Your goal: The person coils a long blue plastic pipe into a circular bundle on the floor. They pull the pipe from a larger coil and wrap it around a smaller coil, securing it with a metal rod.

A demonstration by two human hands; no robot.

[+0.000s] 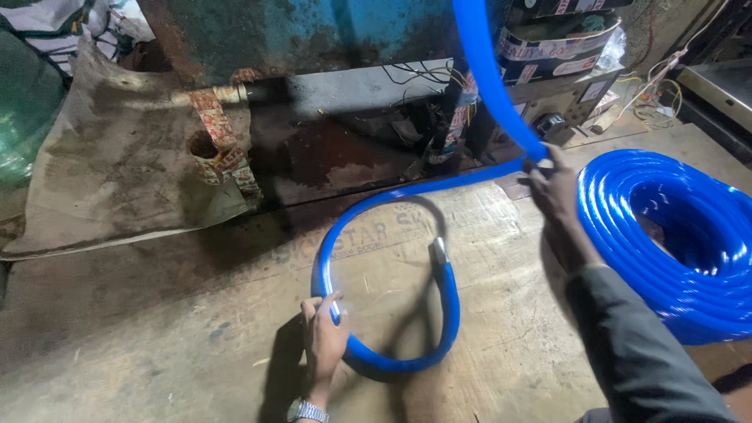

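Blue hose (392, 196) runs from the top centre of the frame down to mid-right, then sweeps left across the wooden desk (157, 329) and curls into a loop at lower centre; its cut end (440, 251) sits inside that loop. It looks flexible but springy, smooth and glossy, likely slick, light over a short length.

My left hand (325, 341) is at the loop's lower-left bend, fingers wrapped around the hose. My right hand (552, 188), mid-right, has its fingers closed on the hose where it turns upward. I judge these bends the best places to hold it: they pin the curl against spring-back.

A finished blue hose coil (674, 243) lies at right, just beside the right forearm, crowding that side. Rusty blue machine (313, 31) and brown sacking (117, 172) fill the upper frame, loose wires (415, 78) beneath the machine.
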